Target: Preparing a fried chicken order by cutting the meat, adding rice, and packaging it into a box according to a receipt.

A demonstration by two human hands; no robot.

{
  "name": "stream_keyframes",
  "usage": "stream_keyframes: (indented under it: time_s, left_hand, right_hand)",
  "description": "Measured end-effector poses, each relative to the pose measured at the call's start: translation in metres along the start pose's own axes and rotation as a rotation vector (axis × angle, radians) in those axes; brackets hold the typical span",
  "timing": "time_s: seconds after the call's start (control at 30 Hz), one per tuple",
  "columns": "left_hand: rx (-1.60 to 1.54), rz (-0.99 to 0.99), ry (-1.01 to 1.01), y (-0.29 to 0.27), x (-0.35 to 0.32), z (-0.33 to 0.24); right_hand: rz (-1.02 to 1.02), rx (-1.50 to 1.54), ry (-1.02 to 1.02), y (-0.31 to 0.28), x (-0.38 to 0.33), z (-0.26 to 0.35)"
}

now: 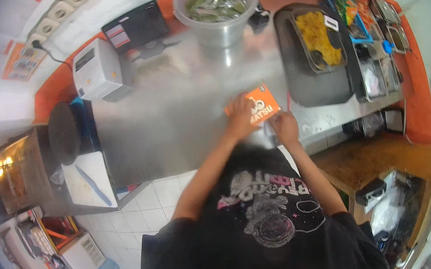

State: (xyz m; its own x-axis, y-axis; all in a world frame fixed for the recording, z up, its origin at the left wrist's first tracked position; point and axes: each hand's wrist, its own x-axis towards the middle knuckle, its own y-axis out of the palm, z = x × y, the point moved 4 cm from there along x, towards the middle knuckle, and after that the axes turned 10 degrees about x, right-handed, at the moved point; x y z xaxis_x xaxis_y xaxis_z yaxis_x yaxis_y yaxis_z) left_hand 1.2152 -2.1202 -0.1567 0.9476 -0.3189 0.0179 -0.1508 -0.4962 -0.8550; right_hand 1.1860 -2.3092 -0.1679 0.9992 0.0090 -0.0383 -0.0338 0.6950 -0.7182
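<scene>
A small orange box [265,100] with white printing sits near the front edge of the steel counter [182,100]. My left hand [241,118] grips its left side, with the fingers wrapped over the top and slightly blurred. Close by the box's near right corner, my right hand [284,127] is closed, its fingertips pinched together. What they hold is too small to make out. A pale, shiny patch shows just under the box between my hands; I cannot tell what it is.
Behind stands a clear bucket [219,28] of green-filled packets. A label printer [96,70] and black tablet [135,26] are back left. To the right, a black board [319,85] bears a tray of yellow food [319,41]. A knife [93,185] lies on a white cutting board [80,179].
</scene>
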Motion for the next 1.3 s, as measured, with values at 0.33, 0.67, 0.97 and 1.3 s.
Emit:
stream_keyframes:
  time_s: [0.33, 0.67, 0.97, 1.3]
  left_hand:
    - [-0.006, -0.571, -0.225, -0.067, 0.009, 0.116]
    - [0.144, -0.318, -0.731, -0.210, 0.047, 0.354]
    - [0.090, -0.303, -0.752, -0.210, 0.075, 0.384]
    - [0.102, -0.350, -0.759, -0.229, 0.078, 0.364]
  right_hand:
    - [0.347, 0.251, 0.265, -0.005, -0.018, -0.043]
    - [0.230, 0.270, -0.250, -0.074, 0.021, 0.093]
    - [0.561, 0.202, -0.135, -0.006, 0.043, 0.089]
    - [0.597, 0.273, -0.167, -0.004, 0.043, 0.077]
